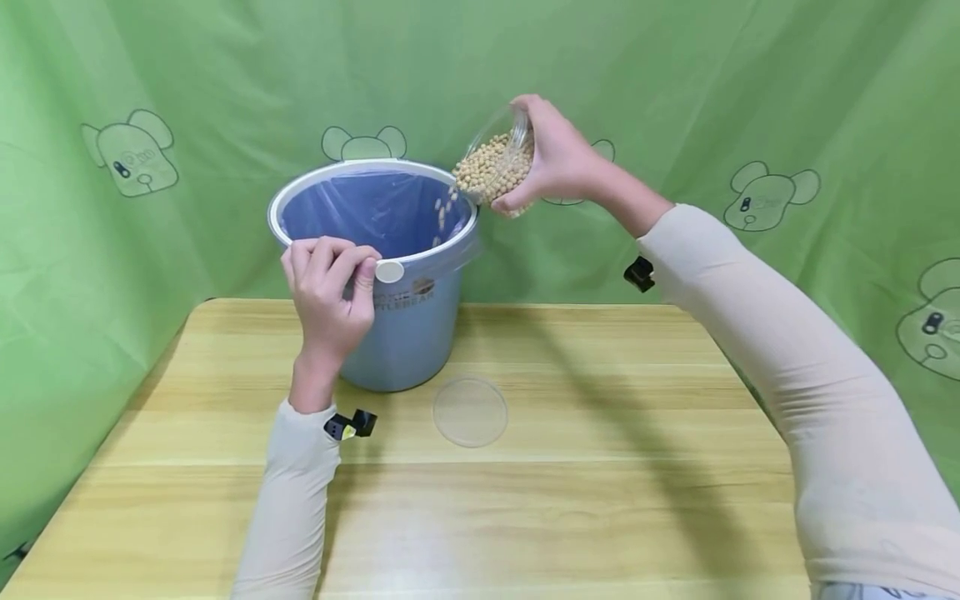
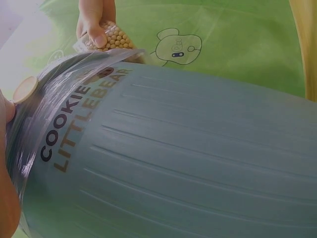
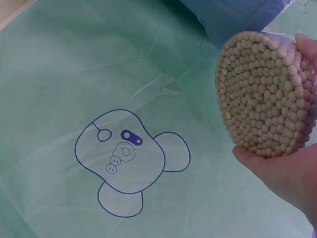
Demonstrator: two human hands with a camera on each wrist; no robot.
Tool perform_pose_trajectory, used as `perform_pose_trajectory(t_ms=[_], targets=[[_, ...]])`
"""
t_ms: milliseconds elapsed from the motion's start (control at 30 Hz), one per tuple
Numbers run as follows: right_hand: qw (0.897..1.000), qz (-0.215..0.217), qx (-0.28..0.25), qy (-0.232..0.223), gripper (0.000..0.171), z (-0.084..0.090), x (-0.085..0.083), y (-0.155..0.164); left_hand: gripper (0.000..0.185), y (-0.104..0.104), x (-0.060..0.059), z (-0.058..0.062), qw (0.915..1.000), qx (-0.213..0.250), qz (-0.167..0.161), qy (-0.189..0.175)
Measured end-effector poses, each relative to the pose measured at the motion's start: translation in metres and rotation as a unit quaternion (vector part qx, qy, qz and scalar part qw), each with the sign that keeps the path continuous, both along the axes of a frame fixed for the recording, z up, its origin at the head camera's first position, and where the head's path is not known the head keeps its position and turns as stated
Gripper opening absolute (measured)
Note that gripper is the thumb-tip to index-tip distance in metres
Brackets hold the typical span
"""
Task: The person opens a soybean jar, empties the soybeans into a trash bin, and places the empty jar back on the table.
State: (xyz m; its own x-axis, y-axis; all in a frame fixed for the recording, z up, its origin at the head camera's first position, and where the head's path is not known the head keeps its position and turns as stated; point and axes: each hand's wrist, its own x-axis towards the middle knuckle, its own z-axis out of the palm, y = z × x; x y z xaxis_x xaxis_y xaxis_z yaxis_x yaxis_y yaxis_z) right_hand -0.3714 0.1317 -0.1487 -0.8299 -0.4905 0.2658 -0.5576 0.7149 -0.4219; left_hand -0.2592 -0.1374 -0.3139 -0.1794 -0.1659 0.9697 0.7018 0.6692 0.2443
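A blue trash bin (image 1: 405, 346) with a white rim stands at the table's far edge, a clear plastic liner (image 1: 459, 250) folded over its rim. My left hand (image 1: 326, 287) grips the near left of that rim, its fingers curled over the edge. Above the bin's right side, my right hand (image 1: 566, 154) holds a clear round plastic jar (image 1: 519, 125), tipped to the left. Pale yellow soybeans (image 1: 487, 169) fill much of the jar, and several fall from its mouth into the bin. In the right wrist view, beans (image 3: 257, 94) show packed against the jar's base.
A clear round lid (image 1: 470, 412) lies flat on the wooden table (image 1: 525, 517), just in front of the bin. Behind the table hangs a green curtain (image 1: 247, 75) with bear faces printed on it.
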Motion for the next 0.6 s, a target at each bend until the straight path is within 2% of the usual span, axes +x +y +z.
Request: perform_pose_trajectory(t_ms=[600], targets=[[0.997,0.008,0.073,0.010,0.131,0.0081,0.0032,-0.0030,0.020,0.0044,0.0024,-0.0024,1.0000,0.000,-0.003,0.000]])
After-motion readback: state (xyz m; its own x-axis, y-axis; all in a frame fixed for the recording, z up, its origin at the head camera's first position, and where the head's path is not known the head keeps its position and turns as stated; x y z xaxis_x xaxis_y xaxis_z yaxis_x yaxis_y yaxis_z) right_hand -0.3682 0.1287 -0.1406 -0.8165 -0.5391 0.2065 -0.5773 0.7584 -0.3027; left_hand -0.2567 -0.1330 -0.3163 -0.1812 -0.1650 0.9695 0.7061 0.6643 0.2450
